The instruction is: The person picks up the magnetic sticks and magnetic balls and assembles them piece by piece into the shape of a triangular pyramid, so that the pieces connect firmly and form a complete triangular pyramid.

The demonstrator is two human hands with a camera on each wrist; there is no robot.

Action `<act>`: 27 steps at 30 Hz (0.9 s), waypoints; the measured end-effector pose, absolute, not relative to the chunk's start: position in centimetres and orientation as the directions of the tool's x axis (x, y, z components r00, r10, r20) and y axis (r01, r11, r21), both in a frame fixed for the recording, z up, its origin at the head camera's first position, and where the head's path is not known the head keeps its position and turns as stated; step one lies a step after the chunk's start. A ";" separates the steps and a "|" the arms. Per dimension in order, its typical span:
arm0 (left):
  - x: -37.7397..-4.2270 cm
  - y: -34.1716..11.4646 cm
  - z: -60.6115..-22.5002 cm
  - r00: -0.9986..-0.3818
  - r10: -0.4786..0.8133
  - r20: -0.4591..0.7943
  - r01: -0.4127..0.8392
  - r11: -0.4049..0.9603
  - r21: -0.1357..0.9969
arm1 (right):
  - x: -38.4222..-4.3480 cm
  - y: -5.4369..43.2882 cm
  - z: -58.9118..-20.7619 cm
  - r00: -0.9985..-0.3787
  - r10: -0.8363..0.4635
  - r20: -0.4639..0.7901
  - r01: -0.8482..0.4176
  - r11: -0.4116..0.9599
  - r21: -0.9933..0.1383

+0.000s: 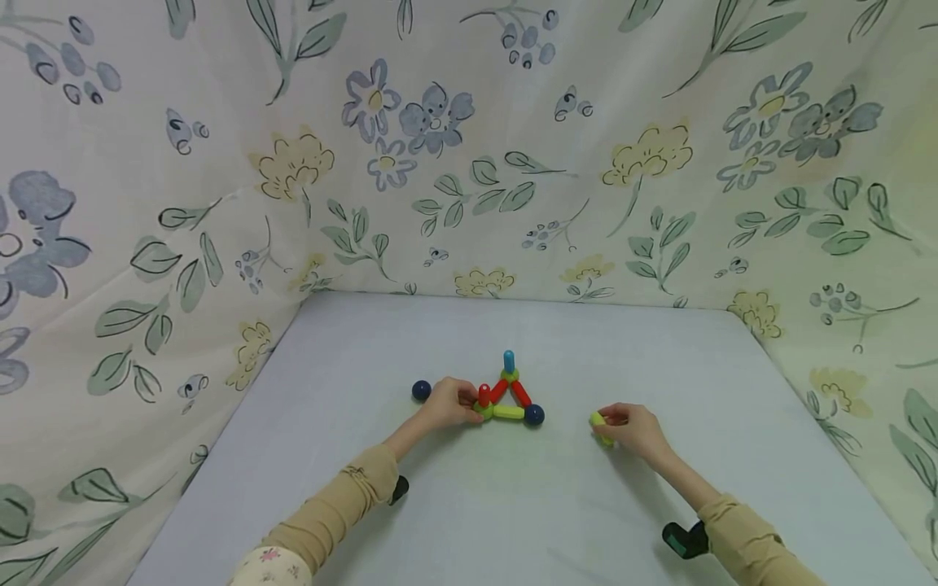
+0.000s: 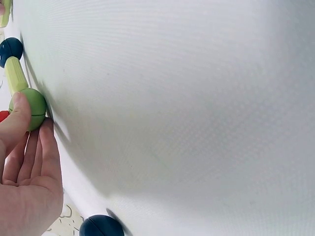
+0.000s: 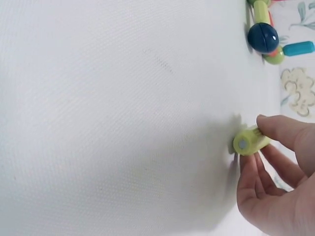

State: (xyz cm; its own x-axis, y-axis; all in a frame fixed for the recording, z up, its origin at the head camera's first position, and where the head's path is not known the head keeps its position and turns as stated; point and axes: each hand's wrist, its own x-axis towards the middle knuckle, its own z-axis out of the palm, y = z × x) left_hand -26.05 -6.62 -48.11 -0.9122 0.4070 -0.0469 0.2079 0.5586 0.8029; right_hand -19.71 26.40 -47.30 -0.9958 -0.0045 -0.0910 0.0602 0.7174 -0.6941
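Observation:
A triangle of magnetic rods and balls lies on the table. Its near side is a yellow-green rod [image 1: 508, 413] between a green ball [image 2: 37, 105] and a dark blue ball [image 1: 534, 415]; red rods [image 1: 521, 394] form the other sides. One red rod [image 1: 484, 394] stands up from the near green ball, and a blue rod [image 1: 509, 360] rises from the far green ball [image 1: 510, 376]. My left hand [image 1: 449, 403] holds the near green ball between thumb and fingers. To the right of the triangle, my right hand [image 1: 636, 430] pinches a loose yellow-green rod [image 3: 246, 142], its round end showing.
A loose dark blue ball [image 1: 421, 391] lies just left of my left hand. The white table [image 1: 623, 342] meets floral cloth [image 1: 476, 203] at its back and sides. Dark devices [image 1: 685, 540] sit at both wrists.

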 end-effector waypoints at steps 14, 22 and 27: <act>-25.9 -6.6 -47.9 -0.912 0.409 -0.044 0.209 0.553 0.806 | -20.4 26.2 -47.4 -0.997 -0.007 -0.077 0.052 0.678 -0.734; -26.0 -6.7 -48.0 -0.907 0.420 -0.031 0.222 0.540 0.812 | -21.2 25.2 -47.0 -0.999 0.001 -0.039 0.030 0.643 -0.765; -26.0 -6.7 -48.0 -0.910 0.415 -0.027 0.220 0.537 0.815 | -21.6 24.1 -46.5 -1.000 0.014 -0.009 0.016 0.619 -0.785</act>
State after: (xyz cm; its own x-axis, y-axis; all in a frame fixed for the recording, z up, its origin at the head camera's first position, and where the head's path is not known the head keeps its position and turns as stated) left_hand -25.99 -6.67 -47.98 -0.9095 0.4147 -0.0274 0.2202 0.5367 0.8145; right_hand -21.63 24.12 -46.49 -0.9999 0.0139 -0.0089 0.0156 0.6189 -0.7853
